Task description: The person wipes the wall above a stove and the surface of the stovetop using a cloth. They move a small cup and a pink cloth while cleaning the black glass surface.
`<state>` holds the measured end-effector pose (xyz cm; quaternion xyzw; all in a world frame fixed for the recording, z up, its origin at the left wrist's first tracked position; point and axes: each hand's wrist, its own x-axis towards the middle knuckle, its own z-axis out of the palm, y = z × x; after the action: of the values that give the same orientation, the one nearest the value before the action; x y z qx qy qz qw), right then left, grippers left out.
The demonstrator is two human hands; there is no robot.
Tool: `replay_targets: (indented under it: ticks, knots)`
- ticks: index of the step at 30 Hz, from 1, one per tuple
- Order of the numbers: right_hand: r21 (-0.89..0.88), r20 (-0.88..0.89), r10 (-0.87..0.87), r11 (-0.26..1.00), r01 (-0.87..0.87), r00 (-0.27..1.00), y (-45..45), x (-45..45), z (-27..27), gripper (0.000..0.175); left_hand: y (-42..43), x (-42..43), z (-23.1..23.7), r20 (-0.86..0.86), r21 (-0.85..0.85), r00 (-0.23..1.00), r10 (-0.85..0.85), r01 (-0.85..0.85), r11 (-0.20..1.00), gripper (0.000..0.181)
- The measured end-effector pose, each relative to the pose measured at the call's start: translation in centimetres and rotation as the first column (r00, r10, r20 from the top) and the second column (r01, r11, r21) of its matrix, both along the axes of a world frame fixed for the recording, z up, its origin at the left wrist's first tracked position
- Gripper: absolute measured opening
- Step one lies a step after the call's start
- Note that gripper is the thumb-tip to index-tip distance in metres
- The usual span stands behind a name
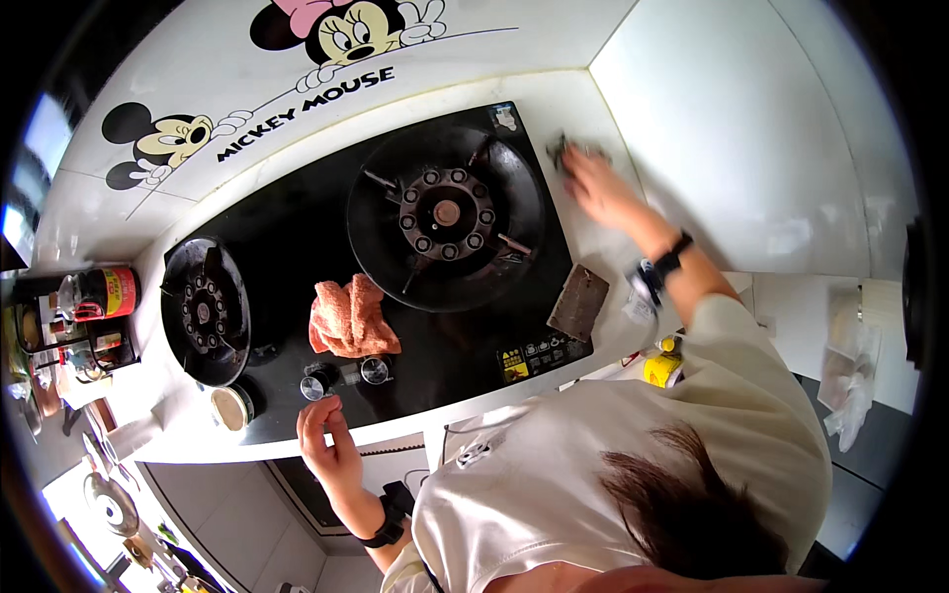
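Note:
My right hand (602,194) reaches to the counter strip right of the gas hob (296,244). Its blurred fingers press around a small dark wad (557,153), partly hidden under them; its material is unclear. My left hand (328,439) hovers at the hob's front edge, near a control knob (314,385), with fingers loosely curled and nothing in them. Between the two burners lies a crumpled orange cloth (354,317). A grey-brown rectangular block (580,302), like a scouring pad, rests across the hob's right edge.
The large burner (447,213) and smaller burner (204,311) have raised metal prongs. A round lidded jar (231,409) stands at the front left. Bottles, one red-labelled (111,291), crowd a rack at left. White walls bound the back and right. A yellow bottle (662,368) stands below the counter edge.

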<state>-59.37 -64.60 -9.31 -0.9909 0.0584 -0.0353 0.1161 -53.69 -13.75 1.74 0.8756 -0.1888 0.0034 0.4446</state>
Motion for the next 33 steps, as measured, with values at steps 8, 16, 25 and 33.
replay_targets:
  ticks: [8,16,25,33]
  knots:
    - [-0.021,0.001,-0.11,0.994,0.11,0.994,-4.6,1.5,1.0,0.043,0.6,-1.3,0.0,0.026,0.001,0.997,-0.067,0.067,0.998,0.016]
    - [-0.092,-0.124,-0.202,0.977,0.192,0.971,-0.2,-1.6,-0.2,0.051,4.0,-4.5,-0.6,0.017,-0.042,1.0,-0.02,0.021,0.999,0.014]
    - [-0.05,-0.28,-0.21,0.978,0.204,0.937,-3.3,0.3,1.9,0.056,4.9,-6.1,-0.4,-0.015,-0.081,0.999,0.033,-0.034,0.996,0.014]
    - [0.001,-0.157,0.035,0.999,-0.035,0.987,-2.7,4.2,0.6,0.034,2.2,-5.4,-1.0,-0.033,-0.056,0.999,0.029,-0.03,0.998,0.014]
